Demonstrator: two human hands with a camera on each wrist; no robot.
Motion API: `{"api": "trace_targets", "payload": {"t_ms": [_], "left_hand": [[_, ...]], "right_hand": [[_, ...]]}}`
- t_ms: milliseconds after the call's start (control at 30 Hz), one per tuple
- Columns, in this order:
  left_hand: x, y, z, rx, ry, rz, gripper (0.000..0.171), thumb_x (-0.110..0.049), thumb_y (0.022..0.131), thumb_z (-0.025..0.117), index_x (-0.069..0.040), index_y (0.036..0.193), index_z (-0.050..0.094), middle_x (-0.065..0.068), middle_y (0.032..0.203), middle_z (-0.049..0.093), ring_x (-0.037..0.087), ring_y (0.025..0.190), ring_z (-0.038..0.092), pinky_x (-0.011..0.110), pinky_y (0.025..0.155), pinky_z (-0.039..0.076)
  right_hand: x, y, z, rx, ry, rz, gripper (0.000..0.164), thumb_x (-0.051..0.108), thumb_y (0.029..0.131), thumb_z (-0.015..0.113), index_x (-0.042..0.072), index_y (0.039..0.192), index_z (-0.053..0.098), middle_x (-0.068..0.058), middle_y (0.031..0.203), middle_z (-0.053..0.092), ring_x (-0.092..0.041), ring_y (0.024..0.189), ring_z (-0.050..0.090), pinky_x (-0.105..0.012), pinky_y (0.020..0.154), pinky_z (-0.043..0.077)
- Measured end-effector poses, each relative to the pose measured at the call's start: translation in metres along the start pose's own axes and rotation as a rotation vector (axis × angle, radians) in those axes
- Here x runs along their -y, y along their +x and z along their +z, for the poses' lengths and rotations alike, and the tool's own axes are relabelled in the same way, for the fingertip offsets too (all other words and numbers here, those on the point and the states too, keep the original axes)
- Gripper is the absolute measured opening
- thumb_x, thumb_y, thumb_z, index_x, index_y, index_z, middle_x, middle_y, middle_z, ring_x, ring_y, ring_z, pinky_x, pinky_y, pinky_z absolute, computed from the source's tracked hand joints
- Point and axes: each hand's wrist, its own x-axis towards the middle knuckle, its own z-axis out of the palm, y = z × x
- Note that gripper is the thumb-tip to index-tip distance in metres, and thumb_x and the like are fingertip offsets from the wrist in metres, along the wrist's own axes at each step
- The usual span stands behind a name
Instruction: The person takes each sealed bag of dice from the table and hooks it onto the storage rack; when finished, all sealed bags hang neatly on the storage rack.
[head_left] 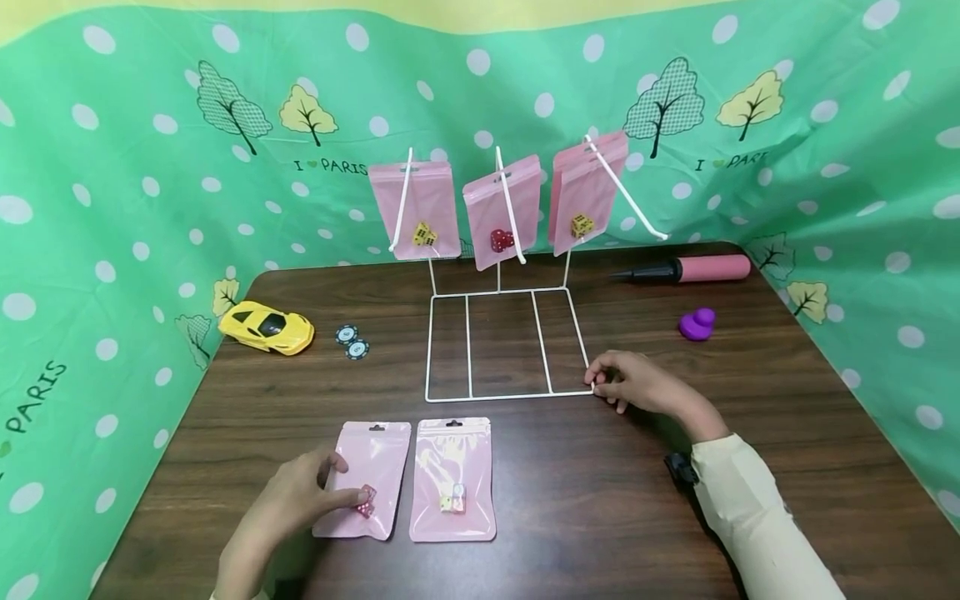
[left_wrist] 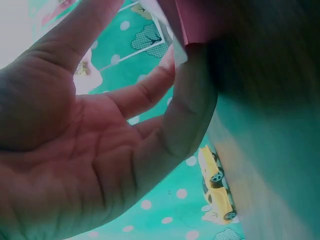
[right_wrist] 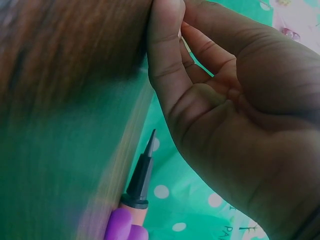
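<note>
My left hand [head_left: 296,492] has its thumb over a pink zip pouch [head_left: 384,462] with red dice [head_left: 365,501] inside, fingers at its left edge. In the left wrist view the fingers [left_wrist: 192,95] curl against the pouch's edge [left_wrist: 192,22]. Beside it lies a second pink pouch, holding pale dice [head_left: 453,498]. With thumb and fingers my right hand [head_left: 637,385] grips the front right corner of a white wire display rack [head_left: 510,396]. Three hooks at its back carry pink pouches: yellow dice left [head_left: 424,234], red dice middle [head_left: 502,241], yellow dice right [head_left: 582,225].
A yellow toy car [head_left: 267,327] and two poker chips [head_left: 352,342] sit left of the rack. To the right are a purple rubber duck [head_left: 697,324] and a pink-and-black hand pump [head_left: 705,269]. Green dotted cloth [head_left: 480,100] surrounds the wooden table [head_left: 600,508].
</note>
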Motion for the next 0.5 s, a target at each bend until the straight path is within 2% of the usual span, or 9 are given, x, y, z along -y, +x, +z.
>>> {"api": "trace_targets", "payload": {"t_ms": [33, 100, 167, 233, 267, 333, 400, 500], "left_hand": [[0.008, 0.002, 0.002, -0.010, -0.012, 0.035, 0.036, -0.042, 0.083, 0.093, -0.018, 0.098, 0.072, -0.007, 0.075, 0.059, 0.011, 0.072, 0.055, 0.034, 0.063, 0.046], [0.019, 0.005, 0.002, -0.044, -0.010, 0.065, 0.018, -0.030, 0.088, 0.088, -0.020, 0.094, 0.074, -0.011, 0.079, 0.063, 0.007, 0.073, 0.055, 0.030, 0.064, 0.047], [0.020, 0.006, -0.003, -0.093, -0.023, 0.083, 0.008, -0.015, 0.089, 0.081, -0.018, 0.095, 0.076, -0.006, 0.086, 0.070, 0.009, 0.078, 0.061, 0.030, 0.068, 0.051], [0.007, 0.002, -0.015, -0.142, -0.037, 0.078, 0.014, -0.004, 0.090, 0.074, -0.011, 0.102, 0.078, 0.003, 0.098, 0.074, 0.016, 0.087, 0.066, 0.035, 0.074, 0.053], [-0.003, -0.001, -0.021, -0.163, -0.035, 0.051, 0.016, -0.003, 0.091, 0.073, -0.010, 0.105, 0.078, 0.008, 0.105, 0.075, 0.020, 0.091, 0.068, 0.038, 0.077, 0.055], [-0.021, -0.008, -0.034, -0.189, -0.061, 0.031, 0.020, 0.003, 0.092, 0.072, -0.006, 0.109, 0.078, 0.014, 0.110, 0.075, 0.024, 0.093, 0.069, 0.039, 0.075, 0.055], [-0.037, -0.015, -0.044, -0.193, -0.082, 0.020, 0.022, 0.006, 0.094, 0.072, -0.005, 0.112, 0.077, 0.013, 0.113, 0.074, 0.021, 0.093, 0.068, 0.036, 0.076, 0.056], [-0.048, -0.024, -0.052, -0.199, -0.104, 0.089, 0.026, 0.010, 0.093, 0.073, -0.007, 0.112, 0.077, 0.005, 0.112, 0.073, 0.010, 0.091, 0.064, 0.029, 0.075, 0.056]], "right_hand": [[0.000, 0.000, 0.000, 0.000, -0.001, 0.003, 0.009, -0.005, 0.104, 0.065, -0.004, 0.112, 0.068, -0.011, 0.098, 0.059, -0.020, 0.076, 0.060, -0.035, 0.059, 0.058], [-0.001, 0.001, -0.001, 0.000, -0.001, 0.010, 0.009, -0.005, 0.104, 0.064, -0.003, 0.112, 0.068, -0.011, 0.098, 0.058, -0.021, 0.076, 0.060, -0.035, 0.059, 0.058], [-0.001, 0.001, -0.001, 0.000, -0.002, 0.019, 0.009, -0.005, 0.104, 0.064, -0.003, 0.112, 0.068, -0.011, 0.098, 0.058, -0.021, 0.076, 0.061, -0.035, 0.060, 0.058], [-0.001, 0.002, -0.001, 0.001, -0.002, 0.026, 0.009, -0.005, 0.104, 0.064, -0.002, 0.112, 0.068, -0.011, 0.098, 0.058, -0.021, 0.076, 0.060, -0.035, 0.060, 0.058], [-0.001, 0.001, -0.001, 0.001, -0.002, 0.026, 0.009, -0.005, 0.104, 0.064, -0.002, 0.112, 0.068, -0.011, 0.098, 0.058, -0.021, 0.076, 0.061, -0.035, 0.060, 0.058], [0.000, 0.001, 0.000, 0.000, -0.001, 0.027, 0.009, -0.005, 0.104, 0.064, -0.002, 0.112, 0.068, -0.011, 0.098, 0.058, -0.021, 0.076, 0.061, -0.035, 0.060, 0.058], [0.000, 0.001, 0.000, 0.000, 0.003, 0.023, 0.009, -0.004, 0.104, 0.064, -0.002, 0.112, 0.068, -0.011, 0.099, 0.058, -0.021, 0.076, 0.060, -0.035, 0.060, 0.058], [0.000, 0.000, 0.000, 0.001, 0.008, 0.016, 0.009, -0.004, 0.104, 0.064, -0.003, 0.112, 0.068, -0.011, 0.099, 0.058, -0.021, 0.076, 0.060, -0.035, 0.060, 0.058]]}}
